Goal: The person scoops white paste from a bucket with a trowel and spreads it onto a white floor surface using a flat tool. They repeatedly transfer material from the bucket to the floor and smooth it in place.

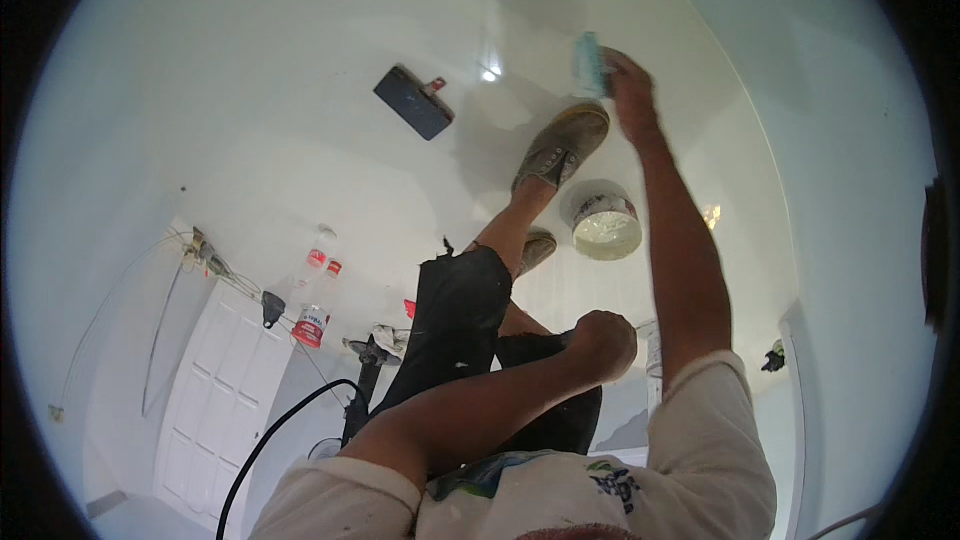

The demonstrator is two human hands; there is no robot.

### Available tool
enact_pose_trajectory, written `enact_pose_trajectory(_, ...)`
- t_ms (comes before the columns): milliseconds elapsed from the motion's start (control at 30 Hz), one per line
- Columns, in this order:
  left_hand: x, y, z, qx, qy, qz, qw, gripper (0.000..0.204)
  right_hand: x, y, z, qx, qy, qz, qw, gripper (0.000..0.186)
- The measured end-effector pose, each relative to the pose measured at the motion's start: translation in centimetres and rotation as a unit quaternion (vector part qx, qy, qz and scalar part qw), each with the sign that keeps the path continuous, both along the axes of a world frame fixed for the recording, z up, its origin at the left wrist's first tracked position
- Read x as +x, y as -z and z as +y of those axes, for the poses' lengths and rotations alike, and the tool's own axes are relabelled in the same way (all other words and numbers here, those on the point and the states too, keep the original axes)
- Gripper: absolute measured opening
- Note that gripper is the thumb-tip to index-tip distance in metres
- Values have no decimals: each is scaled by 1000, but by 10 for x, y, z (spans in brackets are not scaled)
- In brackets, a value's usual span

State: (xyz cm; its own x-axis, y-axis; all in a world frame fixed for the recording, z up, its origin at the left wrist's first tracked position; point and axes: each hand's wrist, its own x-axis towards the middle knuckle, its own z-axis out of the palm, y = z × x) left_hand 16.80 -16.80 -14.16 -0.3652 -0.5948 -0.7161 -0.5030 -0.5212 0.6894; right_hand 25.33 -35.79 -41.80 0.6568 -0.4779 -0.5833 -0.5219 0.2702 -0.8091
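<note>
My right hand (630, 85) reaches out past my shoe and is closed on a light-blue sponge-like pad (590, 65), blurred by motion, at the pale floor. My left hand (603, 345) is curled into a fist in front of my lap; its palm side is hidden, so I cannot tell whether it holds anything. Between my right forearm and my shoes, a small round bucket (607, 235) shows a whitish, smeared inside. Left of my front shoe (565, 145) lies a dark rectangular tool (413, 102) with a short red handle.
Clear plastic bottles with red labels (312, 323) stand to the left, beside cords and a dark stand (368, 380). A black cable (255, 450) curves at lower left. There is a white panelled door (215, 400) at left, and a pale wall (850, 140) rises on the right.
</note>
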Motion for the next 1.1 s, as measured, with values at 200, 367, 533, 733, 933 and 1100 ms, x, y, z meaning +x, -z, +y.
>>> enact_pose_trajectory(200, 17, 10, 1, 64, -40, 31, 997, 30, -86, -124, -79, -231, -94, 150, 957, 42)
enact_pose_trajectory(367, 91, -3, 0, 223, -297, 126, 920, 46, -163, -206, -67, 131, 415, -66, 898, 43)
enact_pose_trajectory(533, 174, -162, -27, -41, -391, 288, 873, 44, -202, -287, 21, 92, 522, -4, 848, 40)
enact_pose_trajectory(733, 217, -322, -58, -38, -172, 423, 889, 39, -239, -254, 151, 57, 453, 24, 889, 41)
enact_pose_trajectory(933, 245, -295, -66, -13, -46, 443, 895, 40, -134, -206, 209, 289, 575, -117, 756, 43)
enact_pose_trajectory(1100, 305, -176, -51, 93, -81, 353, 928, 41, -38, -96, 214, 195, 600, 38, 775, 42)
